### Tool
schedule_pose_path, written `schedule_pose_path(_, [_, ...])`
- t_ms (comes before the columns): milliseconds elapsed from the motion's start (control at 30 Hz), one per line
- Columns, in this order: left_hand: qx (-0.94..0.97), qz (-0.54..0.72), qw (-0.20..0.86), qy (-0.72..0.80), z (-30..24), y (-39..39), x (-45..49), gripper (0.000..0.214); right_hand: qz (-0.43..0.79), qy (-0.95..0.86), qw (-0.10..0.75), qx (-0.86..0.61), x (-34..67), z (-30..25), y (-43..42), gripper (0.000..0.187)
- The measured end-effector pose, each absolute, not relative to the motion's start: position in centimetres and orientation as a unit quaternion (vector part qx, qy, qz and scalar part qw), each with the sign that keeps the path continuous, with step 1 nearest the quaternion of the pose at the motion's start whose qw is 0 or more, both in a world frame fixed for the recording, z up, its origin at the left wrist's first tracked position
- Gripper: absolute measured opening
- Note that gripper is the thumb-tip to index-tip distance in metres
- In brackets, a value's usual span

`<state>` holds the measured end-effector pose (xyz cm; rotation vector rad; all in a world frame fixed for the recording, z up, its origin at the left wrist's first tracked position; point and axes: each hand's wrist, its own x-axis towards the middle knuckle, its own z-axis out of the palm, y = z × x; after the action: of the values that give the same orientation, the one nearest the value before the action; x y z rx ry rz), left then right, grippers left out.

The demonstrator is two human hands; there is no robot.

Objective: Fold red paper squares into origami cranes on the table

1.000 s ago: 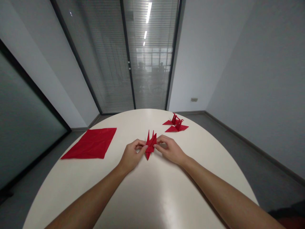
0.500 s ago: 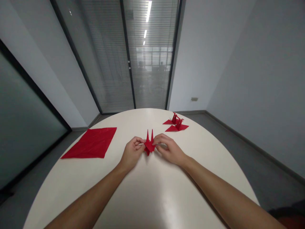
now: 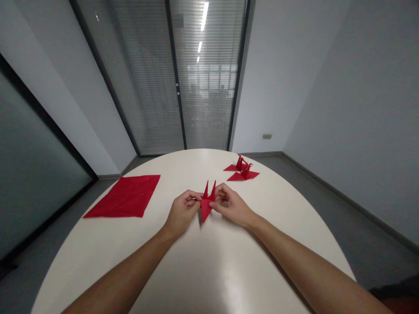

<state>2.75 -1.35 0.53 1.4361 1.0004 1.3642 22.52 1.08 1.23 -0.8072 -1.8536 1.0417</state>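
A partly folded red origami crane [image 3: 206,209] is held between both hands over the middle of the table. Two thin spikes stand up from it, side by side, and a broad pointed flap hangs down toward me. My left hand [image 3: 183,211] pinches its left edge between thumb and fingers. On the other side, my right hand [image 3: 233,205] grips the right edge, its thumb on the front face and its fingers behind, partly hidden by the paper.
The round white table [image 3: 183,279] fills the lower view. Flat red paper [image 3: 127,196] lies at its left side. Two finished red paper cranes [image 3: 244,173] stand close together at the back right. Beyond are a glass partition with blinds [image 3: 209,109] and grey walls.
The flap facing me has come down and now lies smooth as a long point. Both spikes have shifted slightly right, and my right thumb has moved onto the paper's front.
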Motion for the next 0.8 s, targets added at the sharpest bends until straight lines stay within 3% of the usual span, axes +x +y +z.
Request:
schedule_pose_path(267, [0.573, 0.559, 0.433, 0.415, 0.66, -1.44, 2.74, 0.032, 0.436, -0.718, 0.421, -0.342, 22.7, 0.85, 1.46, 0.035])
schedule_pose_path(400, [0.568, 0.554, 0.421, 0.44, 0.49, -1.2, 2.77, 0.042, 0.4, -0.738, 0.412, -0.355, 22.81, 1.01, 1.43, 0.027])
schedule_pose_path(633, [0.623, 0.525, 0.353, 0.46, 0.65, -1.15, 2.54, 0.019, 0.362, -0.762, 0.398, -0.361, 22.96, 1.17, 1.41, 0.02])
schedule_pose_path(800, [0.641, 0.525, 0.312, 0.466, 0.61, -1.27, 2.54, 0.017, 0.343, -0.774, 0.387, -0.365, 22.81, 1.59, 1.24, 0.017])
